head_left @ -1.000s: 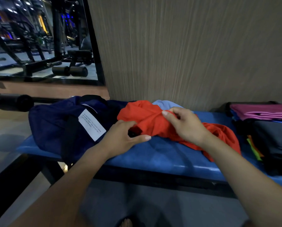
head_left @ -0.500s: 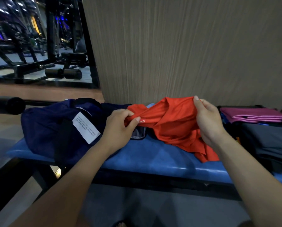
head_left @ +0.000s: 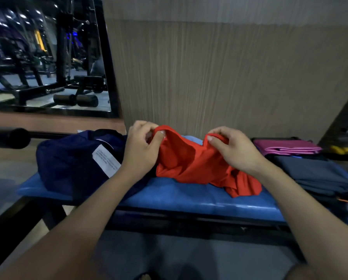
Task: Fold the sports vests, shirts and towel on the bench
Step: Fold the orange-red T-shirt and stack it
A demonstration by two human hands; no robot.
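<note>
Pinching the upper edge of a red shirt (head_left: 191, 160), the left hand (head_left: 141, 152) and right hand (head_left: 235, 150) lift it over the middle of the blue counter (head_left: 189, 197), its lower part resting there beside a navy garment (head_left: 72, 164).

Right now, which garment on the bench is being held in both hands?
The red-orange shirt: left hand and right hand pinch its top edge; the others lie untouched.

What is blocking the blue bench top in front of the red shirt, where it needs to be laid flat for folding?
Nothing visible. Both hands, left hand and right hand, pinch the red shirt at its top edge. The blue padded bench in front of it is bare; the navy garment lies to the left, the dark grey folded stack to the right.
</note>
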